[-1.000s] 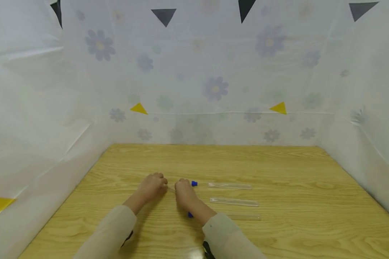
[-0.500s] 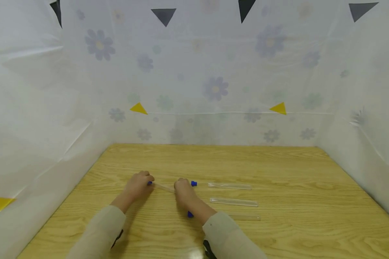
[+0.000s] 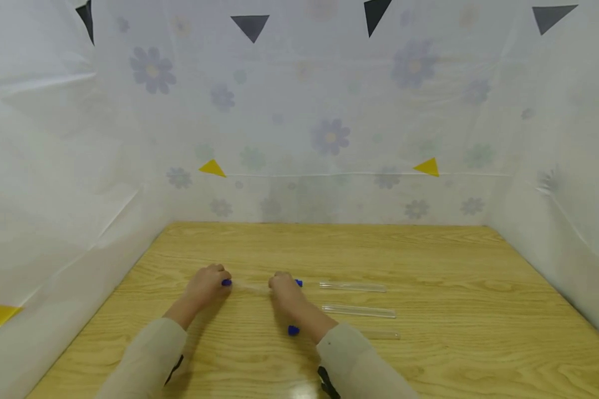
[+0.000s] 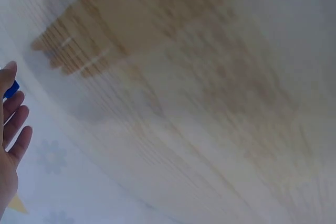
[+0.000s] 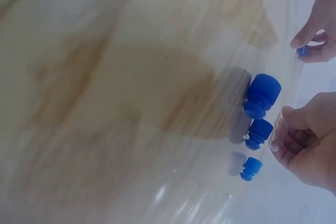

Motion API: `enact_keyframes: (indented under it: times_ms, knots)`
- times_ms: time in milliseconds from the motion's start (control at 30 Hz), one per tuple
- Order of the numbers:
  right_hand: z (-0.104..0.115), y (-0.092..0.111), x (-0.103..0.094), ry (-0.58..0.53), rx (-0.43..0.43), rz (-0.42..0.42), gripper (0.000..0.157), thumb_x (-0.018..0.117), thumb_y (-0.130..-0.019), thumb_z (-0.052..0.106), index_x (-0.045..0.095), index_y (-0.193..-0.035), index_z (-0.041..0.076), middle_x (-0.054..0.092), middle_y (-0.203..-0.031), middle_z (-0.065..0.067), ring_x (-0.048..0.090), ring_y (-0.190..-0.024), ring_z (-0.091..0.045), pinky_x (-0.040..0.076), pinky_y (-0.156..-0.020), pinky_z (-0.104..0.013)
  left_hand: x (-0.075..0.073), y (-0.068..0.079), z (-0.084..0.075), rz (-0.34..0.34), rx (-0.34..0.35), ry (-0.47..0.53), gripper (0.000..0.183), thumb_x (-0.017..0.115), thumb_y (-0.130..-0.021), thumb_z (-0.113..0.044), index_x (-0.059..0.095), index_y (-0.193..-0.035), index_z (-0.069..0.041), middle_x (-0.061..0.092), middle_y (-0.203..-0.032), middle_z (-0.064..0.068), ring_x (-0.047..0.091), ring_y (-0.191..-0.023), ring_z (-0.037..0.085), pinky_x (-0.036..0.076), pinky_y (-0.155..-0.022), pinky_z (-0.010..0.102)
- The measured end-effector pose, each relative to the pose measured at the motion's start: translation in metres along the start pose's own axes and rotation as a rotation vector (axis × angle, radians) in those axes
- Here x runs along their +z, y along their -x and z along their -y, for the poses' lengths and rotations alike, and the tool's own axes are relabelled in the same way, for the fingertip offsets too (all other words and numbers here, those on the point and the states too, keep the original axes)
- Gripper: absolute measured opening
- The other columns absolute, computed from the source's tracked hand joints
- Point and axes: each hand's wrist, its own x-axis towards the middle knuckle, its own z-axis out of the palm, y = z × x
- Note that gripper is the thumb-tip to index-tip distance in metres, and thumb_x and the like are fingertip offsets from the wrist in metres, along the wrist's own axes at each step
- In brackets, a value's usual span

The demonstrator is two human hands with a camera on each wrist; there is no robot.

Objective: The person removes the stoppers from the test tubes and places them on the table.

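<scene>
My left hand (image 3: 204, 287) pinches a small blue stopper (image 3: 227, 282) between thumb and fingers; the same stopper shows at the fingertips in both wrist views. To its right, my right hand (image 3: 289, 296) holds a clear test tube (image 5: 276, 142). Its tube shows only as a faint streak in the head view, pointing toward the left hand, and the fingers hide part of it. Beside the right hand lie more blue stoppers: one (image 3: 299, 282) just past the fingers and another (image 3: 293, 330) below the wrist. The right wrist view shows three of them in a row, with a large one (image 5: 262, 94) foremost.
Three clear test tubes lie on the wooden table (image 3: 459, 288) right of the hands: a far one (image 3: 353, 286), a middle one (image 3: 359, 311) and a near one (image 3: 381, 334), partly behind the right sleeve. White flowered sheeting (image 3: 299, 111) surrounds the table's back and sides.
My left hand has moved left, away from the right hand, and the blue stopper in its fingers has come into sight. The right hand has stayed nearly in place with the test tube.
</scene>
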Motion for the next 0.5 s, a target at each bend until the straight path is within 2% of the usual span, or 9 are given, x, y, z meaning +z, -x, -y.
enact_keyframes:
  times_ms: [167, 300, 500]
  knots:
    - [-0.006, 0.002, -0.007, -0.026, 0.005, 0.036, 0.012, 0.060, -0.084, -0.001, 0.068, -0.093, -0.003, 0.061, -0.088, -0.010, 0.058, -0.087, -0.022, 0.051, -0.080, -0.026, -0.001, -0.001, -0.002, -0.004, 0.001, 0.002, 0.019, 0.075, -0.076, -0.018, 0.070, -0.087, -0.003, 0.062, -0.080, 0.006, 0.060, -0.073, 0.019, 0.052, -0.065, 0.030]
    - [-0.011, 0.002, -0.010, -0.006, -0.014, 0.027, 0.015, 0.061, -0.082, -0.003, 0.068, -0.096, -0.003, 0.063, -0.093, -0.013, 0.060, -0.092, -0.026, 0.052, -0.083, -0.026, -0.002, -0.004, -0.004, -0.011, 0.024, -0.018, 0.017, 0.075, -0.076, -0.018, 0.070, -0.085, -0.004, 0.062, -0.079, 0.004, 0.059, -0.072, 0.018, 0.052, -0.065, 0.030]
    - [-0.017, 0.004, -0.018, -0.060, -0.002, 0.049, 0.018, 0.060, -0.083, -0.008, 0.066, -0.100, -0.005, 0.063, -0.099, -0.015, 0.060, -0.099, -0.028, 0.053, -0.084, -0.025, -0.003, -0.006, -0.007, -0.038, 0.049, -0.010, 0.016, 0.073, -0.077, -0.016, 0.069, -0.087, -0.004, 0.063, -0.081, 0.003, 0.059, -0.075, 0.018, 0.052, -0.068, 0.030]
